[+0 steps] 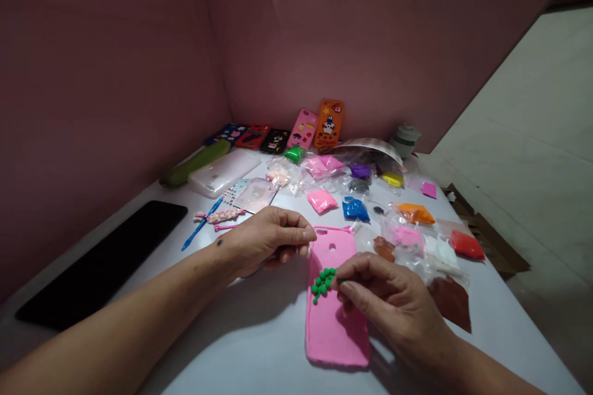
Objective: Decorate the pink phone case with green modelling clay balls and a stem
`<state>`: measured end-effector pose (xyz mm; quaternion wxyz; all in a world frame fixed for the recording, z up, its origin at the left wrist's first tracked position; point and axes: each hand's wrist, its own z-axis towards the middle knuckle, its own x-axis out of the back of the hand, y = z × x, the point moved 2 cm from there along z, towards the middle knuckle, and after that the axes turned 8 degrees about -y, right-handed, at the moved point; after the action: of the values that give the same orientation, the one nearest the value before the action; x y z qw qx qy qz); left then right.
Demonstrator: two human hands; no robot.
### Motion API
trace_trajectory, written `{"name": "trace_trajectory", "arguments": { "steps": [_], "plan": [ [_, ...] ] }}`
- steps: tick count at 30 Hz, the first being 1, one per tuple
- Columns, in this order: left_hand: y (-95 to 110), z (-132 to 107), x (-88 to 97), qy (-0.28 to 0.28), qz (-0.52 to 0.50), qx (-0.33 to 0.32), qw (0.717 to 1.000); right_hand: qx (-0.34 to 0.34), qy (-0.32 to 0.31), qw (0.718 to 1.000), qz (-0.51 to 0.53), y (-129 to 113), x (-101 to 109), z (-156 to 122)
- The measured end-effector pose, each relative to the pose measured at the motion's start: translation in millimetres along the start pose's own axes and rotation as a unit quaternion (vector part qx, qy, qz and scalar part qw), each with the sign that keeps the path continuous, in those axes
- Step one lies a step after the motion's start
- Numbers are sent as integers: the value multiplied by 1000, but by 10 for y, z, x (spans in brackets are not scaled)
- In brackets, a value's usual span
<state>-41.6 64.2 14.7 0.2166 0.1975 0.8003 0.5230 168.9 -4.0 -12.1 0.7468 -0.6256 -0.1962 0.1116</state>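
Note:
A pink phone case (340,336) lies flat on the white table, its camera opening toward the far end. On its middle sits a cluster of small green clay balls (322,284), with a short green stem at the lower left. My right hand (389,299) is over the case's right side, thumb and fingers pinched together beside the cluster; what they hold, if anything, is hidden. Just above the case's upper left corner, my left hand (278,237) is closed, thumb against the curled fingers. I cannot make out anything in its grip.
Clay packets, including a blue packet (356,208) and a red packet (467,245), spread behind and right. Decorated phone cases, among them an orange case (330,123), stand by the wall. Left are a black phone-like slab (102,265), a blue tool (201,225) and a green vegetable (194,163).

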Motion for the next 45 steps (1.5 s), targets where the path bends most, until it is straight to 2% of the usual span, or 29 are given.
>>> {"name": "trace_trajectory", "arguments": {
  "steps": [2,8,12,15,21,29,34,45],
  "plan": [
    [-15,7,4,-4,-2,-1,1000,2,1,1000,-20,-31,7,6],
    [-55,5,10,-15,-6,-5,1000,65,-31,991,-108,-165,51,72],
    [-37,2,11,-19,-9,-6,1000,98,-11,989,-110,-193,46,82],
    [-20,4,5,-19,-9,-6,1000,77,-3,994,-77,-175,28,74],
    [-20,10,-13,-20,-5,-4,1000,40,-26,998,-28,-72,16,41],
    [-18,0,-16,-19,-1,-6,1000,75,-43,991,-105,-151,37,75],
    [-22,0,-10,-20,0,-4,1000,108,-22,986,-124,-203,41,85],
    [-45,20,9,-14,-1,-3,1000,70,-29,994,-80,-162,35,34]
  ]
}}
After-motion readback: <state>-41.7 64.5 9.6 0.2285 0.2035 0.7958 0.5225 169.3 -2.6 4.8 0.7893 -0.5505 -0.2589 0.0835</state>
